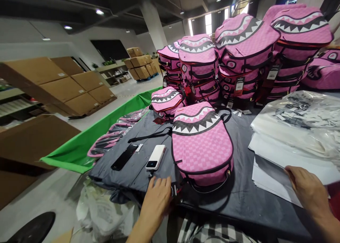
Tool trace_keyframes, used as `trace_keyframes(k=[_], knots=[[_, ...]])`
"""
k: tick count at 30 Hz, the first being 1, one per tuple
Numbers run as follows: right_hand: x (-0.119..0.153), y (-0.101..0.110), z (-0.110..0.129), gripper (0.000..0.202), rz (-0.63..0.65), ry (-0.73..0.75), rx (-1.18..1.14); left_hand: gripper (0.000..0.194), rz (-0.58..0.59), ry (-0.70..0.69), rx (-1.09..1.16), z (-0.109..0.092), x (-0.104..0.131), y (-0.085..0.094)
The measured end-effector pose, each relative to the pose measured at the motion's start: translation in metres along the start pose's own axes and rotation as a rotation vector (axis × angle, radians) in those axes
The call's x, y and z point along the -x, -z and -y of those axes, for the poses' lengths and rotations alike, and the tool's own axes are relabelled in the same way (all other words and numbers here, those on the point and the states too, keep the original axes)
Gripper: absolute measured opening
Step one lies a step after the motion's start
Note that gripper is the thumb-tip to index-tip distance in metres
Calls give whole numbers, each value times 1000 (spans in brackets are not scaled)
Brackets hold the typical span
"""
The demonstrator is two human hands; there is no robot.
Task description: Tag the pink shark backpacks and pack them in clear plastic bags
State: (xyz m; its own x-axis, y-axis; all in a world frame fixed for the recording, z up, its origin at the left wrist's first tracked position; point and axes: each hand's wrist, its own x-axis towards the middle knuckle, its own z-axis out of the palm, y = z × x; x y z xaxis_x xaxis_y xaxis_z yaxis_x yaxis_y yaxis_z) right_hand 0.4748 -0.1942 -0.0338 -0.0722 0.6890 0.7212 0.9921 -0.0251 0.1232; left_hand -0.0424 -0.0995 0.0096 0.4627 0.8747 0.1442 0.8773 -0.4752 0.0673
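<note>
A pink checkered backpack [203,147] with a black-and-white shark-teeth band lies front up on the dark cloth-covered table [239,200]. My left hand [158,197] is at the table's front edge, left of the backpack's base, with its fingers stretched out and holding nothing visible. Just beyond it are a white power bank [156,158] with a cable and a black phone [124,157]. On the right, my right hand [308,190] pinches the front edge of a white plastic sheet [276,165], slightly raised from its stack. The thumb is partly hidden.
Tall stacks of pink backpacks [198,58] line the table's back. A smaller pink bag [167,100] sits behind the main backpack. Clear plastic with small white tags [300,112] tops the sheet stack. Left of the table, a green-walled bin [98,138] holds wrapped pink items; cartons [66,83] stand beyond.
</note>
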Motion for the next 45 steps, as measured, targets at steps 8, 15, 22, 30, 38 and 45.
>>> trace_keyframes(k=[8, 15, 22, 30, 38, 45], knots=[[2, 54, 94, 15, -11, 162, -236, 97, 741, 61, 1582, -152, -20, -16], [34, 54, 192, 25, 64, 180, -611, 71, 225, 490, 1524, -219, -36, -92], [-29, 55, 140, 47, 201, 318, -673, 41, -85, -501, 989, -153, -4, -55], [-46, 0, 156, 23, 160, 297, -849, 43, -231, 239, 1322, -98, 7, -46], [-61, -18, 181, 38, 59, 486, -531, 30, -324, 482, 1216, -60, -30, -56], [-55, -21, 173, 52, 67, 611, -526, 10, -689, 14, 405, -71, -6, -8]])
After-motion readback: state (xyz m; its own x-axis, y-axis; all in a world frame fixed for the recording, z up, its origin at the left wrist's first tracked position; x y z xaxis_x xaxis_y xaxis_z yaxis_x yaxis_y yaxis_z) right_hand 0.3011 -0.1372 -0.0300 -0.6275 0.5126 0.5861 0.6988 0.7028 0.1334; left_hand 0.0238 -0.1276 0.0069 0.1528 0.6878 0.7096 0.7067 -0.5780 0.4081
